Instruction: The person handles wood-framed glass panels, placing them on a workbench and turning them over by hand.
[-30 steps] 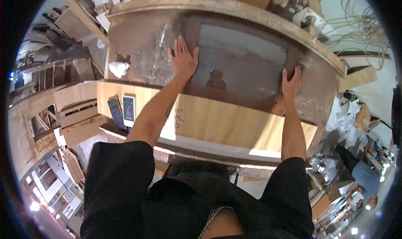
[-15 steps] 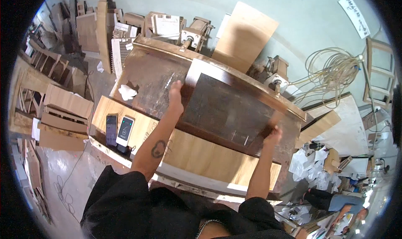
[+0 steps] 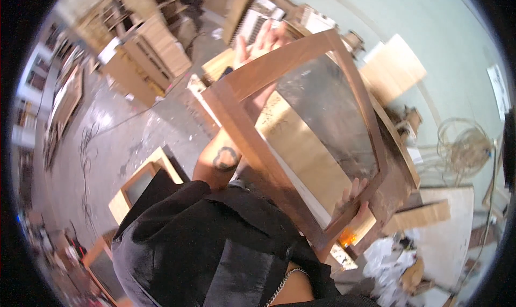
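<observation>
Support the brown rectangular wood frame w/ clear glass pane (image 3: 269,164) evenly at opp. edges (don't load the glass). It's held tilted above the counter's (image 3: 396,194) front edge. L hand (image 3: 262,44): fingers spread, unclamped. R hand (image 3: 345,199): clamping can't be told. Vs. 0.5 s ago: frame lifted off counter.

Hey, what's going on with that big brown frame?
A person in black is holding up a brown frame, tilted, with a see-through pane. The left hand, spread open, is at its upper-left side; the right hand is at its lower-right side, partly seen through the pane. A pale board lies below.
</observation>
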Available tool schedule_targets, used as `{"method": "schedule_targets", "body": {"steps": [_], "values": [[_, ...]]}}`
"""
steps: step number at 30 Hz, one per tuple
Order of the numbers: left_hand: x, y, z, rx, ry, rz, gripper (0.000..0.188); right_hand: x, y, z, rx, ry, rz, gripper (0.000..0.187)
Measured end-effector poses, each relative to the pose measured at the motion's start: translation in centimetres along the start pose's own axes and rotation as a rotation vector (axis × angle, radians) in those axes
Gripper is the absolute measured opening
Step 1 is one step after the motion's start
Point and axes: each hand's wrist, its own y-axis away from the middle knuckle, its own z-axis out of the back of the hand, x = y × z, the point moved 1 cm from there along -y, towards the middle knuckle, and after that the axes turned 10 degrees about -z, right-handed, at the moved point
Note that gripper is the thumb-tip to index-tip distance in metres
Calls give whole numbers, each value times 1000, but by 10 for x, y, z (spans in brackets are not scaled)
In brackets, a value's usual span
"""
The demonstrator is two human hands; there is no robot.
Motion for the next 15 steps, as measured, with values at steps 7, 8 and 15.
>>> {"method": "schedule_targets", "body": {"steps": [7, 8, 15], "values": [[-29, 118, -188, -58, 33, -142, 80, -25, 24, 69, 89, -125, 43, 66], [-12, 127, -145, -104, 260, -85, 83, 19, 23, 42, 89, 134, 123, 66], [-122, 244, -209, 125, -430, -423, 66, -82, -69, -7, 336, -9, 22, 69]]}}
